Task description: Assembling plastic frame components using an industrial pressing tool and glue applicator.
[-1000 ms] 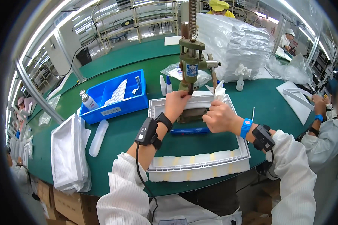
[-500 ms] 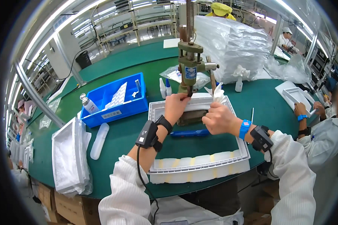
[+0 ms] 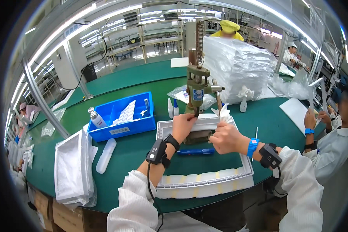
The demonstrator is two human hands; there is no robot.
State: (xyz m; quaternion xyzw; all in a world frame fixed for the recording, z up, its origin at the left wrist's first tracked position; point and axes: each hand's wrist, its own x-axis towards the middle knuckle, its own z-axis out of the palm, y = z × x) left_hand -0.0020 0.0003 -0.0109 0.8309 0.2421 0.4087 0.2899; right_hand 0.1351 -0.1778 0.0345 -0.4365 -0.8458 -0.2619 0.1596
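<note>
A green arbor press [image 3: 197,83] stands on the green table with a white rectangular frame [image 3: 205,183] lying around its base. The frame's far side lies under the press ram. My left hand [image 3: 183,128] is closed at that far side, with thumb and finger pinched right beside the ram tip; what sits between them is too small to make out. My right hand [image 3: 227,137] is wrapped round the lower end of the press lever [image 3: 218,101], which has white wrapping [image 3: 225,113] on it. A blue pen-like tool [image 3: 196,151] lies inside the frame, in front of the press base.
To the left are a blue divided bin [image 3: 123,130], a clear-capped bottle [image 3: 98,120], a white case [image 3: 106,156] and stacked white frames [image 3: 74,168]. Behind the press rises a tall plastic-wrapped stack [image 3: 237,67]. A spray bottle [image 3: 243,104] is beside it. A co-worker [image 3: 336,143] sits at right.
The whole view has tilted slightly, and things sit lower in it. Both hands keep their places at the press. The co-worker at right has lifted a white frame from the table.
</note>
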